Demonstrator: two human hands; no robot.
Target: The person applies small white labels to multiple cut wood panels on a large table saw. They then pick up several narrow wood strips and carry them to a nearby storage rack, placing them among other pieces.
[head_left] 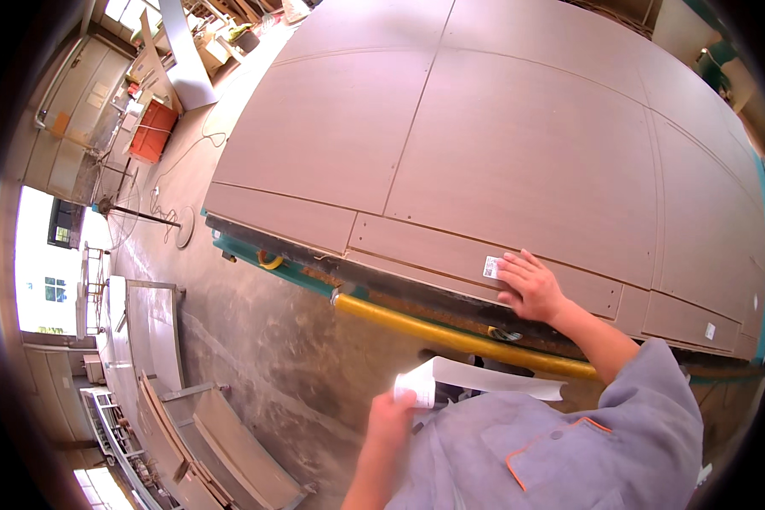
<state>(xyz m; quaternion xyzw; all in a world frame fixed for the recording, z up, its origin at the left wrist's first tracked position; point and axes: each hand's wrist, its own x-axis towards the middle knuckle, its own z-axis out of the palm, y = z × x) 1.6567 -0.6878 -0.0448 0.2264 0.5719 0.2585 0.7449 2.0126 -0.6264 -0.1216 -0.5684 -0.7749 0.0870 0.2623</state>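
Observation:
My right hand (533,289) lies on a narrow grey-brown panel strip (425,244), fingers stretched out, its fingertips at the edge of a small white printed label (490,267). Close to my body, my left hand (389,418) is closed on a strip of white labels (493,378), whose band trails off to the right across the front of my shirt. A second white label (710,331) sits on another small panel at the right. Larger flat panels (518,144) of the same colour spread beyond my right hand, parted by narrow grooves.
A yellow tube (459,330) runs along the near edge of the panel table, above a green frame (302,274). Leftward on the concrete floor stand a fan (157,218), an orange crate (152,131) and a metal-framed cart with boards (221,433). A cable (183,153) trails across the floor.

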